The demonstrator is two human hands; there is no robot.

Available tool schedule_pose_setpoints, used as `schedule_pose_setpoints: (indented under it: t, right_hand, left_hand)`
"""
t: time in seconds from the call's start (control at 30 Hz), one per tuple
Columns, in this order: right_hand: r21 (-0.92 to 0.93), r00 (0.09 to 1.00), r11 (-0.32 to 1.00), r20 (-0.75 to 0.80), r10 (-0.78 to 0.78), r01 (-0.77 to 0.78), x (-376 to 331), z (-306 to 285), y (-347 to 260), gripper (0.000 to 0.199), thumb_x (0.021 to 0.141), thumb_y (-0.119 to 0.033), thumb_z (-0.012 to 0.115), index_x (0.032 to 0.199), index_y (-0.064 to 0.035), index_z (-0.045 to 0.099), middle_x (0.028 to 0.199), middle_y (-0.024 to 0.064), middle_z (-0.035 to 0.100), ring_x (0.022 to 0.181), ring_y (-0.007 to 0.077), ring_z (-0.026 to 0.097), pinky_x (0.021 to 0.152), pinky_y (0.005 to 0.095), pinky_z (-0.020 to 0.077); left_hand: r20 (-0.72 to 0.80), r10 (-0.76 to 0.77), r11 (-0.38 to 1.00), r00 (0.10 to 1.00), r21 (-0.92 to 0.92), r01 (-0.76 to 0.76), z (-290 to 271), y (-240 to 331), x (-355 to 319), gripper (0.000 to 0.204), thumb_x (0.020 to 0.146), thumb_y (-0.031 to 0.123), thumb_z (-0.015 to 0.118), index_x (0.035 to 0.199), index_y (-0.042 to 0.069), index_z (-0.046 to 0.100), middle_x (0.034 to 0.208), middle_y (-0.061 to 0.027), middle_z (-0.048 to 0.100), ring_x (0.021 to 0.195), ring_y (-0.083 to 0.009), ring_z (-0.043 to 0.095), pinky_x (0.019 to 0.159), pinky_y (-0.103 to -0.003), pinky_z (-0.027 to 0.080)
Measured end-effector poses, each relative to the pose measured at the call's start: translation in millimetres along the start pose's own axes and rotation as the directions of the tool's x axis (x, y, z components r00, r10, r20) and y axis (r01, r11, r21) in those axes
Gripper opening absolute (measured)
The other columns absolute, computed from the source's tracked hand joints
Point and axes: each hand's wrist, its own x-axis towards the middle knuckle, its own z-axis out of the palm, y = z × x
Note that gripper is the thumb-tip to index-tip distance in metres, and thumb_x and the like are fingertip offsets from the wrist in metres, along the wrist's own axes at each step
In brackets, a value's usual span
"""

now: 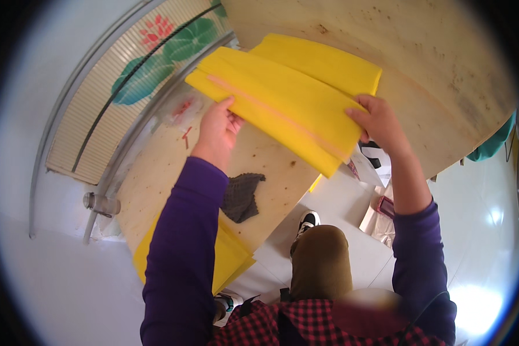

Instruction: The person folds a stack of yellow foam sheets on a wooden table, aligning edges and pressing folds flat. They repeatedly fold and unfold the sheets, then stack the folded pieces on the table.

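Observation:
A folded yellow sheet [271,98], cloth-like and marked by a faint pink stripe, is stretched between my two hands above the wooden table. My left hand [218,130] pinches its near edge toward the left, with the thumb on top. At the right end, my right hand [379,124] grips the edge, thumb over the sheet and fingers beneath. Another folded yellow piece [328,60] lies behind it, partly covered; whether the two are joined I cannot tell. A dark grey rag [242,197] rests on the table, right of my left forearm.
More yellow sheets [228,259] lie at the table's near left corner, partly under my left arm. The wooden table [444,75] extends far right. A window with a lotus-painted blind [138,75] borders the left. A phone-like red-edged object [386,206] sits on a plastic bag below.

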Motion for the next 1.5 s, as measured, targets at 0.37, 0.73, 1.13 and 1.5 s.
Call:
schedule_pose_setpoints:
  t: [0.37, 0.73, 1.13, 1.5]
  right_hand:
    - [-0.185, 0.997, 0.982, -0.055, -0.055, 0.044, 77.8, 2.2, 44.4, 0.026, 0.084, -0.021, 0.067, 0.093, 0.0024, 0.064, 0.067, 0.0074, 0.06, 0.052, 0.0131, 0.053, 0.051, 0.0292, 0.0445]
    - [-0.295, 0.985, 0.952, -0.122, -0.118, 0.078, 83.1, 4.3, 61.9, 0.032, 0.081, -0.023, 0.069, 0.097, 0.0033, 0.064, 0.075, 0.0156, 0.064, 0.069, 0.0241, 0.06, 0.065, 0.035, 0.0482]
    - [-0.105, 0.904, 0.981, -0.382, -0.193, 0.165, 25.4, 6.8, 52.2, 0.036, 0.092, -0.028, 0.059, 0.117, -0.0017, 0.061, 0.111, 0.0137, 0.065, 0.096, 0.0257, 0.062, 0.084, 0.0355, 0.0483]
    - [-0.11, 0.767, 0.902, -0.49, -0.414, 0.417, 2.9, 93.8, 88.7, 0.071, 0.101, -0.046, 0.033, 0.149, 0.0019, 0.014, 0.157, 0.0222, 0.008, 0.147, 0.0336, 0.004, 0.117, 0.0406, 0.0069]
  left_hand:
    - [-0.119, -0.074, 0.98, 0.99, 0.173, 0.094, 4.6, -24.8, 76.3, 0.014, 0.09, 0.012, 0.061, 0.103, 0.006, 0.057, 0.093, -0.0067, 0.061, 0.074, -0.0168, 0.06, 0.06, -0.027, 0.052]
    - [-0.176, 0.004, 0.943, 0.984, 0.329, 0.055, 11.9, -30.4, 72.4, 0.015, 0.084, 0.011, 0.071, 0.093, 0.013, 0.059, 0.078, 0.0032, 0.053, 0.055, -0.0068, 0.039, 0.046, -0.021, 0.031]
    - [-0.334, 0.339, 0.791, 0.88, 0.608, -0.074, 2.9, -25.9, 62.9, 0.058, 0.081, 0.022, 0.075, 0.125, 0.0, 0.045, 0.112, -0.008, 0.055, 0.091, -0.0183, 0.052, 0.068, -0.036, 0.045]
    - [-0.319, 0.474, 0.784, 0.821, 0.578, -0.228, -114.9, 43.0, -58.2, 0.065, 0.089, 0.027, 0.064, 0.142, 0.001, 0.037, 0.134, -0.0042, 0.05, 0.079, -0.0093, 0.048, 0.069, -0.027, 0.044]
